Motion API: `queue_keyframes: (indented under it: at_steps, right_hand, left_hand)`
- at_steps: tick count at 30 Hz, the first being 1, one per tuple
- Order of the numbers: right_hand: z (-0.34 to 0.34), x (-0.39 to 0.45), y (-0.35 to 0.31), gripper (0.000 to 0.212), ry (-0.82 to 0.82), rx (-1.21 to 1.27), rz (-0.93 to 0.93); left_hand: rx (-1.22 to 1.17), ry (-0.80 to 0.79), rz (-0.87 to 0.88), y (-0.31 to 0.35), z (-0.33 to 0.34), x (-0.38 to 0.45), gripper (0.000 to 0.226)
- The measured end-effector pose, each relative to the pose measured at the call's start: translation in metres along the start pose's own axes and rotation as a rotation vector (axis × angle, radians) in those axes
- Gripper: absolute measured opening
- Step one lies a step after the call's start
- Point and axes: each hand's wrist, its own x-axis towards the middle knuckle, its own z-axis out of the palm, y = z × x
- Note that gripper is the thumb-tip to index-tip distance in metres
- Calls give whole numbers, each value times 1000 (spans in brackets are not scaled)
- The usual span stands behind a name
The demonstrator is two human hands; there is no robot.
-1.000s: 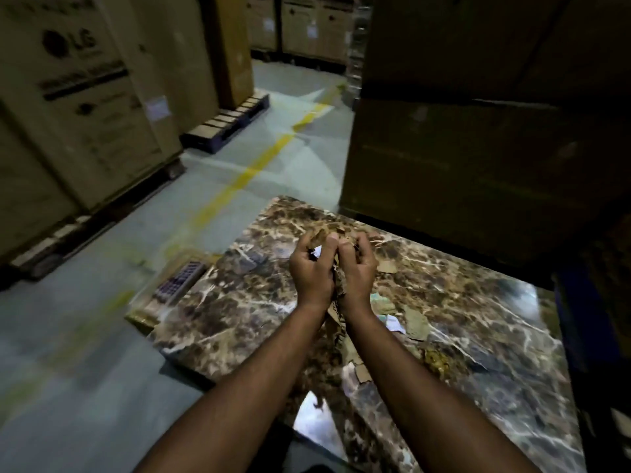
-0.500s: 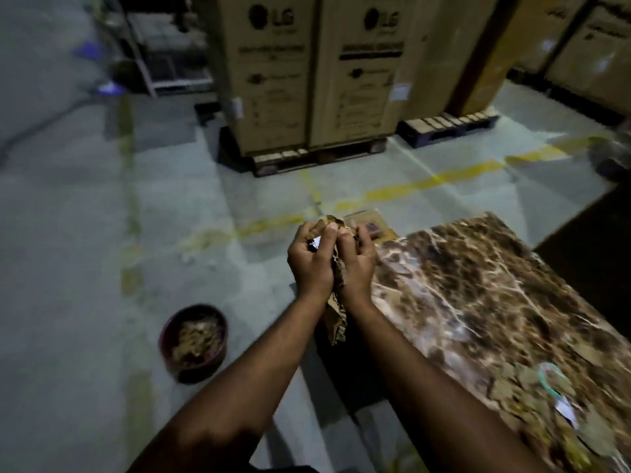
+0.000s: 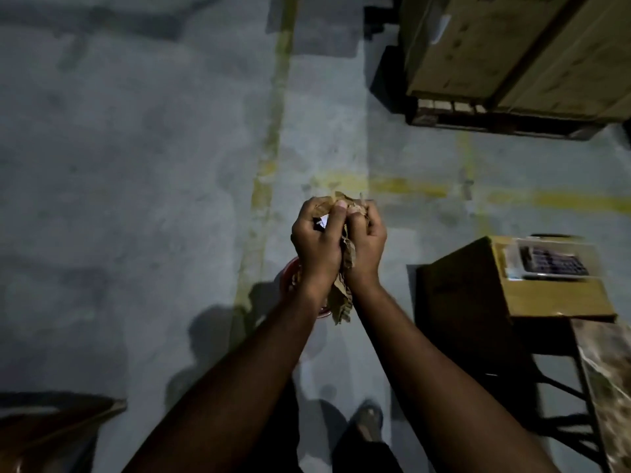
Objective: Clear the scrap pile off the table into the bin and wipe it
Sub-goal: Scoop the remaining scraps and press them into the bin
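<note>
Both hands are pressed close together around one bunch of scraps (image 3: 343, 295). The left hand (image 3: 316, 244) curls its fingers round the brown cardboard bits, and the right hand (image 3: 367, 244) curls round them from the other side. Some scraps poke out above the fingers, and a crumpled strip hangs down between the wrists.

The hands hold the bunch over the floor, right above the red bin (image 3: 288, 274). Only a bit of the bin's rim shows, peeking out from behind the left wrist. What is inside the bin cannot be seen here.

The worktop (image 3: 611, 377) is off to the right, and only its near left edge shows. It is brown and speckled like stone. It is too blurry to tell if scraps lie on that edge. A cardboard box (image 3: 512, 295) sits just past the worktop's far end.

This looks like the middle of the job. One handful is off the worktop and almost at the bin, but it is not dropped in yet. After that, there may be more scraps to fetch. The wiping is likely not begun, since no cloth is in sight.
</note>
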Motion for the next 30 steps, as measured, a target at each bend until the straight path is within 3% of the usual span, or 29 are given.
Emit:
queue_keyframes:
  at_steps: [5,9,13,17,21,26,30]
  right_hand:
    - [23,47,101,17,-36,-12,41]
    - [23,77,222,17,-44,-33,77]
    - [9,101,338,15,-72,-60,88]
    - [-21,117,463,26,-114,-147,29]
    - [-53,117,553,27,-275,-343,-48]
    - [-101,109,600,47,-582,-661,-182]
    - [-133,109,613,60,-749,-925,-211]
  left_hand:
    - [66,50,-25,-89,-8,59,40]
    - [110,84,-7,-205,-14,97,29]
    - [109,82,18,-315,-17,120,33]
    - [97,-21,7,-433,-23,127,35]
    - [303,-121,94,-518,-39,121,37]
    - [618,-341,333,-580,-82,108,38]
    - [918,-515,337,-589,-116,101,54]
